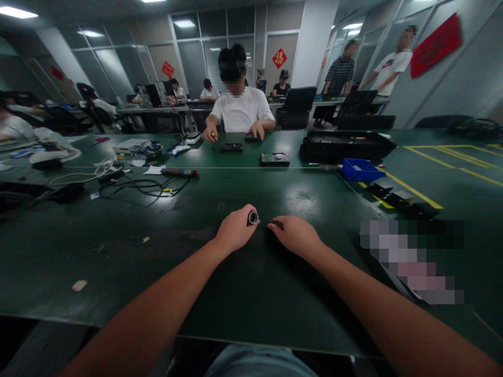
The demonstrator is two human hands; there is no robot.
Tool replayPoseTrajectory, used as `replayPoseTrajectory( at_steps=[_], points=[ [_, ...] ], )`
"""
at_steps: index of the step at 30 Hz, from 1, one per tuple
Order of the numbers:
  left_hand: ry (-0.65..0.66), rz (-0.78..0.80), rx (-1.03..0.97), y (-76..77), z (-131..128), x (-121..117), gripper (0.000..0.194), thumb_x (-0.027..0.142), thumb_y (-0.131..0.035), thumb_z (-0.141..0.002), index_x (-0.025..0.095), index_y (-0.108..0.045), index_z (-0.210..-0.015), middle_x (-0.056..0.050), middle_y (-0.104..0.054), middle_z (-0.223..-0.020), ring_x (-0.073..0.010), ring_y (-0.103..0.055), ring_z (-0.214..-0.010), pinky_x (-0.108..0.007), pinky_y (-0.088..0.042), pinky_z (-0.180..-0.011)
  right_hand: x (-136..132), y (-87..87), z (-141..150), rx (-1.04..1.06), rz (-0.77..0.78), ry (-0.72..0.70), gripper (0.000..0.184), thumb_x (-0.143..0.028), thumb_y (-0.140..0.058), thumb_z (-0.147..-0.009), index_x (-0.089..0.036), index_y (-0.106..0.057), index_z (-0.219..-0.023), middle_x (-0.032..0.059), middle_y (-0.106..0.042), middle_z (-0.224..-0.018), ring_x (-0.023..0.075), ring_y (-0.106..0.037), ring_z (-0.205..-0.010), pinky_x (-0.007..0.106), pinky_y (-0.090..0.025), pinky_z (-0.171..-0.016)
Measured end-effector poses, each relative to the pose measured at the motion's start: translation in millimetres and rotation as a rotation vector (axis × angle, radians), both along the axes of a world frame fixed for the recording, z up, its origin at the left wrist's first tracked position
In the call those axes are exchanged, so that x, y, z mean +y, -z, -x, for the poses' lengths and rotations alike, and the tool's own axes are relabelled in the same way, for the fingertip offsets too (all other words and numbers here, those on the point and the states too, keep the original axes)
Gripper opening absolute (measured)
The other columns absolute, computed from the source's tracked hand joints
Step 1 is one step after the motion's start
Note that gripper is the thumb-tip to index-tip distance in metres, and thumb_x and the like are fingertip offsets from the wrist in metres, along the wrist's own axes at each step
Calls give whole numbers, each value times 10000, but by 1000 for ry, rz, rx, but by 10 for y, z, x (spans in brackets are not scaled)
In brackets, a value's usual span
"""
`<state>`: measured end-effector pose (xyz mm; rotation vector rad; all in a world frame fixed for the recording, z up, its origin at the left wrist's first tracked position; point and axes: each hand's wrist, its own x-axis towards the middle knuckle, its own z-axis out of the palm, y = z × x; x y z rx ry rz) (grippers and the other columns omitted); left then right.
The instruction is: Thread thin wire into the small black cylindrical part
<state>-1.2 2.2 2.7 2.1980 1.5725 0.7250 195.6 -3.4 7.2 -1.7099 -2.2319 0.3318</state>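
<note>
The left hand point(234, 229) wraps its fingers around a dark cylinder point(253, 217) with a ringed, shiny end, near middle of the glossy green table point(157, 293); to its right, the right hand point(298, 234) curls, its grip unclear

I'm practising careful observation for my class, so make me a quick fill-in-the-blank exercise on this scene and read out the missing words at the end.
1. A dark tube-like object is held in the person's ____ hand.
2. The small bin near the black case is coloured ____.
3. The co-worker across the table wears a ____ shirt.
4. The lines on the right side of the table are ____.

Missing words: left; blue; white; yellow.
</note>
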Motion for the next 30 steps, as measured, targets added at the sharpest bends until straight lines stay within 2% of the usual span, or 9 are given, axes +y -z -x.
replayPoseTrajectory(
  at_steps=[6,9,15,21,30],
  points=[
    [-2,16,13,15,-4,10,153,337,-591,-891,248,-569,-1014,-21,-690,-914,-185,-647,-813,-295,-462,-704,-3,-5,20,9,21,-33,104,-301,-670,-832,-239,-750,-854,58,-738,-822,212,-666,-725,301,-430,-578],
    [-5,13,18,19,-5,14,157,331,-595,-887,245,-570,-1016,-22,-689,-912,-186,-647,-817,-295,-459,-708,-34,-47,34,53,1,-53,111,-292,-649,-850,-228,-737,-876,50,-735,-829,204,-661,-736,305,-438,-606],
    [44,21,-19,-4,-14,-11,139,290,-591,-875,244,-570,-1005,-13,-683,-905,-173,-628,-796,-279,-433,-672,-125,-177,70,204,-164,-139,181,-316,-581,-913,-212,-718,-971,52,-711,-930,192,-634,-808,317,-453,-693],
    [117,41,-5,-39,-47,-60,188,237,-603,-840,250,-573,-1025,-21,-691,-943,-189,-638,-835,-286,-439,-677,-181,-181,121,233,-173,-219,148,-267,-578,-912,-228,-716,-947,33,-675,-892,168,-601,-767,306,-433,-677],
    [173,27,65,-84,-82,-86,234,251,-569,-861,245,-583,-1094,-52,-696,-1041,-222,-653,-921,-319,-477,-740,-192,-191,142,282,-197,-104,150,-303,-662,-846,-210,-654,-963,36,-681,-865,180,-611,-759,303,-439,-645]
  ],
)
